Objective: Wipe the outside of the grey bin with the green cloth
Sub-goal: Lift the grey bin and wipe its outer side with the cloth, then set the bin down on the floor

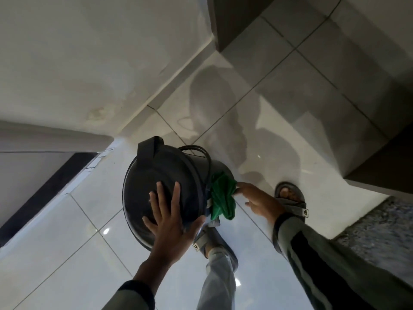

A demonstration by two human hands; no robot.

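A dark grey round bin (156, 173) with a closed lid and a wire handle stands on the tiled floor below me. My left hand (169, 213) lies flat on the lid with its fingers spread, the thumb over the lid's right rim. My right hand (259, 200) holds a crumpled green cloth (222, 195) and presses it against the bin's right outer side, just under the rim. Part of the cloth hangs down loose.
My two sandalled feet (290, 198) stand on glossy white floor tiles (89, 253) right next to the bin. A white wall (78, 63) runs behind the bin. Dark cabinet bases (380, 173) are at right, a speckled mat (380, 231) at lower right.
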